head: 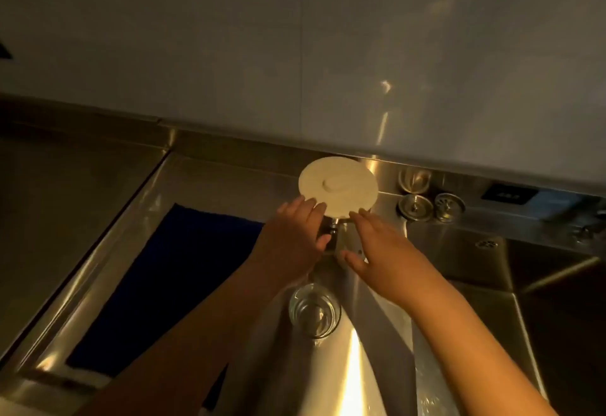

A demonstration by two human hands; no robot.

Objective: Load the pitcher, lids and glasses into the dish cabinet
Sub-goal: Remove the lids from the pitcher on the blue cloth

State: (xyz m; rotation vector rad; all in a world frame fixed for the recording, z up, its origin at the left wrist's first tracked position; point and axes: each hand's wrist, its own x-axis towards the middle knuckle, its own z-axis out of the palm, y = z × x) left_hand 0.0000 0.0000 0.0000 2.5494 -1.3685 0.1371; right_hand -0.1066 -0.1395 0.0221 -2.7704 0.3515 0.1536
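A round cream lid (337,186) with a flat knob in its middle is held up above the steel counter (367,366). My left hand (295,235) grips its near left edge with the fingertips. My right hand (377,245) touches its near right edge, fingers stretched and thumb curled under. Between the two hands, under the lid, a shiny clear or metal piece (337,235) shows; I cannot tell what it is. A clear drinking glass (314,312) stands upright on the counter just below my hands, between my forearms.
A dark blue mat (170,278) lies on the counter at the left. Two metal sink strainers (414,207) (449,206) sit on the back ledge at the right, beside a sink basin (541,284). A pale wall panel (295,55) fills the top.
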